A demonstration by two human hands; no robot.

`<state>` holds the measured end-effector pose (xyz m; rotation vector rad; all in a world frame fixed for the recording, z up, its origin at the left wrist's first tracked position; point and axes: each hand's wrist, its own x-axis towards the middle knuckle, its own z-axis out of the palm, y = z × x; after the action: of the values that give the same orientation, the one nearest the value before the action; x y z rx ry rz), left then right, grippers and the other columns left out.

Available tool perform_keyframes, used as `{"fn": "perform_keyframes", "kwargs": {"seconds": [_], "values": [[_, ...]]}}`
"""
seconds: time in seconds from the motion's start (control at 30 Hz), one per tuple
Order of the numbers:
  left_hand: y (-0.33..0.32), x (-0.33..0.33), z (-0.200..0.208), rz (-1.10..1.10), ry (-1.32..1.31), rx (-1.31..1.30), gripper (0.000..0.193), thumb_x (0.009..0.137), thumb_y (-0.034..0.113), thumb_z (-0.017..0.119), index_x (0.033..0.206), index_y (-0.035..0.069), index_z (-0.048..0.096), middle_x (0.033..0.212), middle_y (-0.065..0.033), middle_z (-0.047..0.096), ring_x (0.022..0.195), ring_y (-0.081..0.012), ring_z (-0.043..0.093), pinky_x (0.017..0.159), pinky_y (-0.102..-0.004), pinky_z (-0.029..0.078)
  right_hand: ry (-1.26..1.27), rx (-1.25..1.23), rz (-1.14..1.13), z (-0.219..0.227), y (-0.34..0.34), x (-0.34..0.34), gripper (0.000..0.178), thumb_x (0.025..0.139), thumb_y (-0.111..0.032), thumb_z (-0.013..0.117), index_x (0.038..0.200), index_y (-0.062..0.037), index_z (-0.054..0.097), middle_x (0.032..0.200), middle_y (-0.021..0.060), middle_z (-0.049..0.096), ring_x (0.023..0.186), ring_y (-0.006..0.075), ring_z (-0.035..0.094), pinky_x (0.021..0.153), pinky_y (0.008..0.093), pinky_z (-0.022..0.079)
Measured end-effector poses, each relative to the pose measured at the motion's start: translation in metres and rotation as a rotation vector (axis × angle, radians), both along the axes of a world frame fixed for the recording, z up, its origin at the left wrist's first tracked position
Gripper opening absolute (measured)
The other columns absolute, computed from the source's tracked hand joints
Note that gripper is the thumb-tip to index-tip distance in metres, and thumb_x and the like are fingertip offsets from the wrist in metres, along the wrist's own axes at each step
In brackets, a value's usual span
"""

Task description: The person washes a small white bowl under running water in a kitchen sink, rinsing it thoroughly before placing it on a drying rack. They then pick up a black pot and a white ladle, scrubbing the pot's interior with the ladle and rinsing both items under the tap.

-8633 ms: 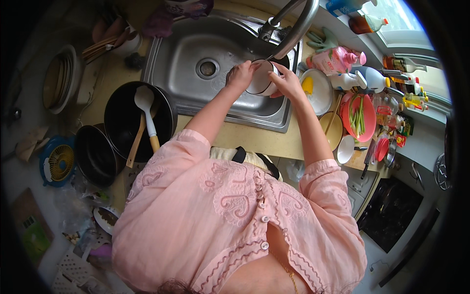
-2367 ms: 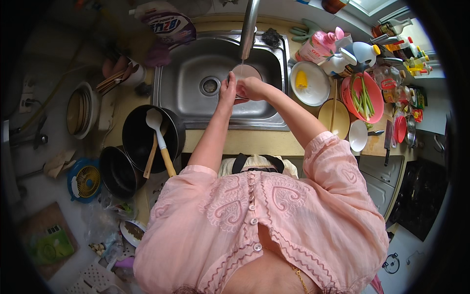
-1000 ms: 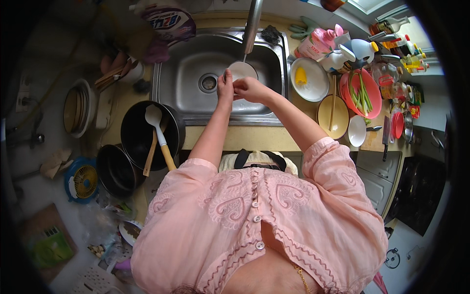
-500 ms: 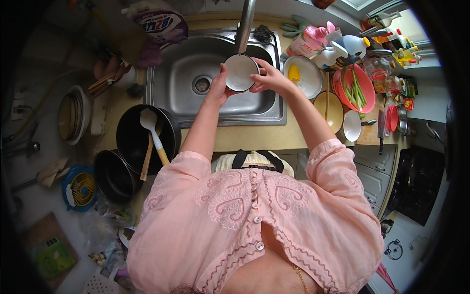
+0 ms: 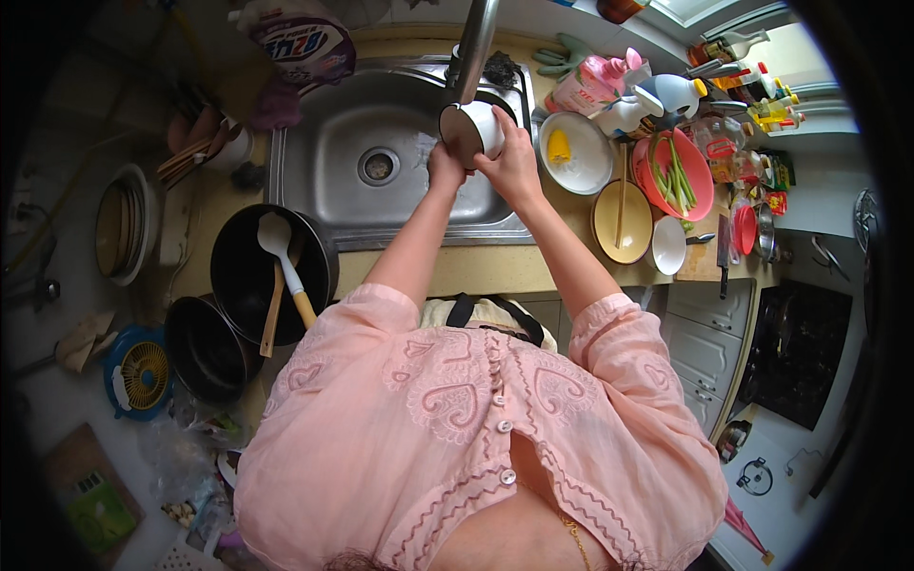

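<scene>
Over the right part of the steel sink (image 5: 333, 124), both my hands hold a small white bowl (image 5: 487, 128) with a dark rim. It is tilted on its side, right under the end of the metal faucet (image 5: 472, 57). My left hand (image 5: 447, 168) grips the bowl from below and the left, its fingers partly hidden. Around the right side wraps my right hand (image 5: 511, 157), fingers along the wall and thumb near the lower edge. Whether water is running cannot be made out.
Right of the sink stand a plate (image 5: 595, 162) with a yellow piece on it, a yellow bowl (image 5: 609, 238), a pink basin (image 5: 700, 195) with green stalks, and a knife (image 5: 724, 257). At left sits a black pot (image 5: 233, 257) with a ladle (image 5: 276, 233) in it.
The bowl has turned from facing up to lying tilted on its side. My right hand has shifted its grip further around it. The whole view has slid slightly.
</scene>
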<state>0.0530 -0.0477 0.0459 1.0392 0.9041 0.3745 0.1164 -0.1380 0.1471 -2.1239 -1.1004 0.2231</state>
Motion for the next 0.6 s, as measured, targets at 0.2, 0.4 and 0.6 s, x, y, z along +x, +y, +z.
{"fn": "perform_keyframes", "kwargs": {"seconds": [0.2,0.4,0.6], "values": [[-0.006,-0.004,0.006,0.114,-0.013,-0.020,0.018,0.087,0.014,0.050,0.098,0.001,0.056,0.068,-0.0061,0.059,0.040,-0.0098,0.047,0.033,-0.0246,0.032,0.008,0.007,-0.014,-0.010,-0.002,0.002,0.076,0.060,-0.013,0.070,0.130,-0.0121,0.040,0.097,0.0213,0.050,0.082,0.0305,0.055,0.077,0.0347,0.048],[0.013,-0.021,0.000,-0.093,0.073,0.075,0.026,0.088,0.029,0.054,0.097,0.004,0.054,0.080,-0.0101,0.062,0.059,-0.0127,0.062,0.041,-0.0236,0.043,0.471,0.033,-0.082,0.000,0.007,0.004,0.072,0.061,-0.012,0.068,0.127,-0.0047,0.041,0.096,0.0215,0.056,0.069,0.0269,0.064,0.064,0.0348,0.053],[0.012,-0.015,-0.020,0.078,0.252,0.692,0.035,0.081,0.019,0.063,0.109,0.004,0.047,0.101,-0.0230,0.060,0.081,-0.0338,0.064,0.068,-0.0425,0.050,0.388,-0.037,0.001,-0.006,-0.001,0.006,0.070,0.064,-0.014,0.064,0.128,-0.0026,0.038,0.093,0.0221,0.062,0.062,0.0241,0.066,0.061,0.0323,0.056]]}}
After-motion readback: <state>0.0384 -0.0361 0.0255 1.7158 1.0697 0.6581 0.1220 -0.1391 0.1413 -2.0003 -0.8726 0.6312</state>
